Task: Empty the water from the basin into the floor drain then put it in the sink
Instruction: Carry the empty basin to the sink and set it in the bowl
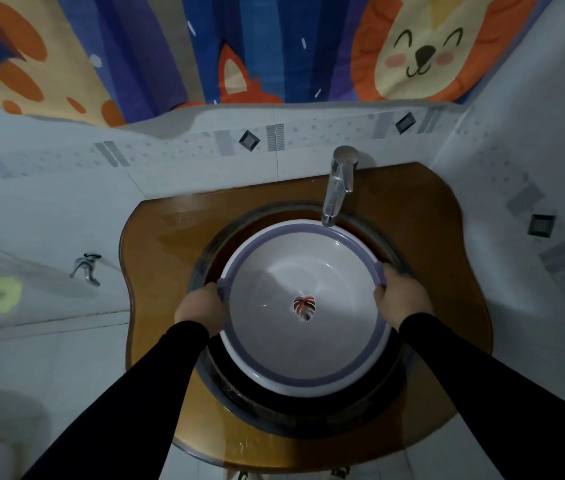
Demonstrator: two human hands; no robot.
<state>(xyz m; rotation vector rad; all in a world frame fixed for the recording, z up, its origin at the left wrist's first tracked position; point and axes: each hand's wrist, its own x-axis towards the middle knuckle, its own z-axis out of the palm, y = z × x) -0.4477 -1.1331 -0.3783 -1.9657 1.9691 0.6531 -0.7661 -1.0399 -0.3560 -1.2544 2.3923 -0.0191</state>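
A round white basin [305,344] with a purple rim and a small leaf print on its bottom rests inside the dark round sink [225,393]. It looks level, and I see no water in it. My left hand [201,310] grips the basin's left rim. My right hand [404,301] grips the right rim. Both arms wear black sleeves. The far edge of the basin lies just under the faucet spout. The floor drain is not in view.
The sink is set in an amber glass counter [156,271] against tiled walls. A chrome faucet [338,183] rises behind the sink. A small wall tap [85,268] sticks out at the left. A colourful cartoon curtain [205,46] hangs above.
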